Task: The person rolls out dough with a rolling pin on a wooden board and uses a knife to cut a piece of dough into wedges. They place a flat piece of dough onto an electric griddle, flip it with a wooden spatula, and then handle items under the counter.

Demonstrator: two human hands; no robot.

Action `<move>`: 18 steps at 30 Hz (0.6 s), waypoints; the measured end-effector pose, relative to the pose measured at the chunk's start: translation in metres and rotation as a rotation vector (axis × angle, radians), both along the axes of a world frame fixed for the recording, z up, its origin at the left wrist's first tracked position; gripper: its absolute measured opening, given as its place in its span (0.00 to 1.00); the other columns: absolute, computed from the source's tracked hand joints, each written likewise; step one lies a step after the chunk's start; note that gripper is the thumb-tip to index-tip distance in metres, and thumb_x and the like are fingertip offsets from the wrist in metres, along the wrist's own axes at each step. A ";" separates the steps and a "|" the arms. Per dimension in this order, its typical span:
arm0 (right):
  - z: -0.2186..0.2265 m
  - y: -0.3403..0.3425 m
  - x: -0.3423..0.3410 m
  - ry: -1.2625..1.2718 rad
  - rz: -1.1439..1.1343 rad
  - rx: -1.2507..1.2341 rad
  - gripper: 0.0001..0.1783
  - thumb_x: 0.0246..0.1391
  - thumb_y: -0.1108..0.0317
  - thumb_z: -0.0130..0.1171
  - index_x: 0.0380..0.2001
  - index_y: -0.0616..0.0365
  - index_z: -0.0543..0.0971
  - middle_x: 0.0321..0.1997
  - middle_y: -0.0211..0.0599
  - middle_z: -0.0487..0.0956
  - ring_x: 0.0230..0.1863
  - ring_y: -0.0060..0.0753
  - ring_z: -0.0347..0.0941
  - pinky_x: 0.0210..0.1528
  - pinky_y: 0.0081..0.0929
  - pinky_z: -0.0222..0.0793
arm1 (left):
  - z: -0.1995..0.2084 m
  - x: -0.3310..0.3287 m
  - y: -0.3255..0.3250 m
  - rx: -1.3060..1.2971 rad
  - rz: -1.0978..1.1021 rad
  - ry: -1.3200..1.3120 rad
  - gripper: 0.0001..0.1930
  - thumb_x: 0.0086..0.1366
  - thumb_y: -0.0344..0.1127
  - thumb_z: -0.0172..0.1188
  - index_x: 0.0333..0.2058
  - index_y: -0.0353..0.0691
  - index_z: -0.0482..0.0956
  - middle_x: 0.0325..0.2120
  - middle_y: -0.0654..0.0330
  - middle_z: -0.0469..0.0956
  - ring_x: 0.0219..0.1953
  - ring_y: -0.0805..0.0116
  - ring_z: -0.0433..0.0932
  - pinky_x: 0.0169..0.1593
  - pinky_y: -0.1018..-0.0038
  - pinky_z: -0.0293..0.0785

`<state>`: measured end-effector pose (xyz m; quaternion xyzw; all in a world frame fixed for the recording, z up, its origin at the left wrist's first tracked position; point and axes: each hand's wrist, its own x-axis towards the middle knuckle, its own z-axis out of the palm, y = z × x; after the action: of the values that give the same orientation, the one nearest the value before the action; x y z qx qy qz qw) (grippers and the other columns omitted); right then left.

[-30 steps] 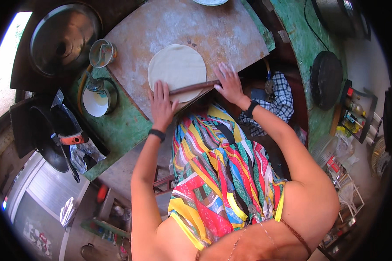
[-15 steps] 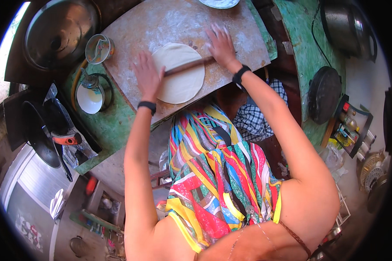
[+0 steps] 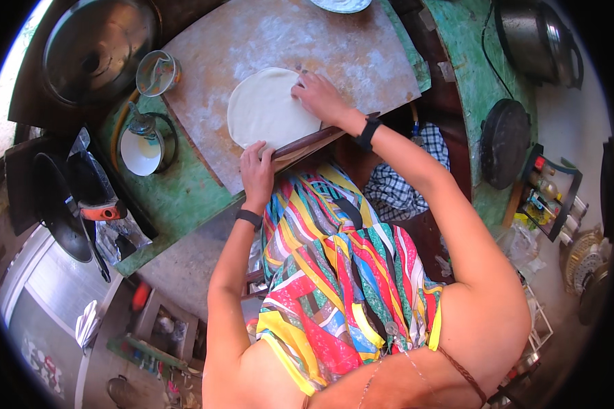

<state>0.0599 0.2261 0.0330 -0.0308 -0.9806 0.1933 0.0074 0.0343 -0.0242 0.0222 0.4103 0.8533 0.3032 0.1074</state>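
Observation:
A round, pale sheet of rolled dough (image 3: 262, 109) lies flat on a floury wooden board (image 3: 205, 75). Along the board's near edge rests a dark wooden rolling pin (image 3: 310, 142), slanting up to the right. My left hand (image 3: 257, 177) has its fingers bent around the pin's left end, close to the dough's near edge. Over the dough's right side reaches my right hand (image 3: 320, 99), its fingertips closed on the dough. The right wrist passes above the pin and hides part of it.
Left of the board stand a clear cup (image 3: 158, 73), a white-lined mug (image 3: 142, 151) and a large metal lid (image 3: 99, 51). A pan with an orange-tipped handle (image 3: 102, 213) is farther left. At the top is a white plate (image 3: 341, 5); a dark pot (image 3: 539, 44) stands right.
Both hands came nearer to me, and the rolling pin moved off the dough to the board's near edge. My right hand went from the pin to the dough, which shifted slightly left.

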 end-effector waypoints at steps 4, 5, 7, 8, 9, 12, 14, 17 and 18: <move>-0.002 0.017 0.013 -0.081 -0.028 0.010 0.08 0.41 0.72 0.54 0.29 0.55 0.71 0.35 0.41 0.69 0.41 0.45 0.65 0.42 0.38 0.63 | 0.003 0.000 0.001 -0.012 -0.002 -0.014 0.14 0.46 0.23 0.55 0.35 0.39 0.73 0.42 0.54 0.69 0.48 0.53 0.66 0.51 0.61 0.63; 0.000 0.017 0.024 -0.123 -0.042 0.008 0.09 0.42 0.72 0.54 0.30 0.55 0.71 0.35 0.41 0.69 0.41 0.44 0.65 0.42 0.37 0.63 | 0.004 0.000 -0.002 -0.020 0.007 -0.023 0.14 0.46 0.23 0.55 0.35 0.39 0.73 0.42 0.54 0.69 0.48 0.53 0.66 0.51 0.61 0.64; 0.004 0.014 0.052 -0.165 -0.057 0.010 0.09 0.42 0.71 0.54 0.32 0.55 0.71 0.35 0.41 0.69 0.41 0.44 0.65 0.42 0.37 0.63 | 0.002 -0.001 -0.005 -0.021 0.007 -0.027 0.13 0.46 0.23 0.55 0.35 0.38 0.73 0.42 0.54 0.69 0.48 0.53 0.66 0.52 0.60 0.63; 0.007 0.011 0.069 -0.139 -0.138 -0.049 0.10 0.43 0.70 0.54 0.33 0.55 0.72 0.36 0.41 0.69 0.43 0.44 0.65 0.43 0.37 0.63 | 0.001 -0.001 -0.007 -0.022 0.005 -0.033 0.13 0.46 0.22 0.55 0.34 0.38 0.73 0.42 0.54 0.69 0.49 0.53 0.66 0.53 0.59 0.63; 0.011 0.008 0.080 -0.113 -0.220 -0.108 0.11 0.43 0.70 0.54 0.35 0.54 0.72 0.36 0.40 0.70 0.44 0.44 0.65 0.45 0.37 0.62 | 0.000 -0.003 -0.008 -0.020 0.006 -0.034 0.13 0.46 0.22 0.55 0.34 0.38 0.73 0.42 0.54 0.69 0.49 0.53 0.66 0.53 0.59 0.63; 0.018 0.003 0.095 -0.102 -0.301 -0.014 0.18 0.46 0.66 0.54 0.44 0.53 0.70 0.46 0.41 0.69 0.52 0.44 0.62 0.54 0.38 0.56 | -0.009 -0.014 -0.007 0.012 0.013 -0.021 0.12 0.46 0.22 0.55 0.33 0.38 0.73 0.42 0.53 0.68 0.49 0.52 0.66 0.56 0.57 0.61; 0.014 0.004 0.090 -0.096 -0.307 0.059 0.22 0.47 0.64 0.54 0.48 0.53 0.68 0.52 0.42 0.66 0.56 0.44 0.58 0.58 0.39 0.51 | -0.015 -0.031 -0.002 -0.029 -0.010 0.016 0.17 0.49 0.27 0.57 0.41 0.39 0.72 0.47 0.51 0.65 0.55 0.52 0.62 0.60 0.53 0.54; 0.005 0.015 0.071 -0.085 -0.284 0.138 0.28 0.49 0.59 0.53 0.55 0.52 0.63 0.59 0.44 0.60 0.62 0.43 0.52 0.63 0.41 0.43 | -0.013 -0.055 0.013 -0.087 0.055 0.124 0.25 0.53 0.35 0.58 0.51 0.40 0.65 0.55 0.50 0.59 0.60 0.53 0.54 0.62 0.52 0.47; 0.004 0.021 0.059 -0.080 -0.252 0.146 0.31 0.50 0.57 0.52 0.57 0.52 0.60 0.62 0.45 0.57 0.64 0.43 0.50 0.65 0.42 0.40 | -0.018 -0.067 0.016 -0.160 0.023 0.161 0.32 0.55 0.44 0.56 0.56 0.39 0.58 0.60 0.50 0.52 0.63 0.53 0.48 0.63 0.53 0.41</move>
<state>0.1189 0.2468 0.0365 -0.1604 -0.9800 0.1175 -0.0052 -0.0323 -0.0084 0.0044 0.4135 0.8854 0.2012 0.0675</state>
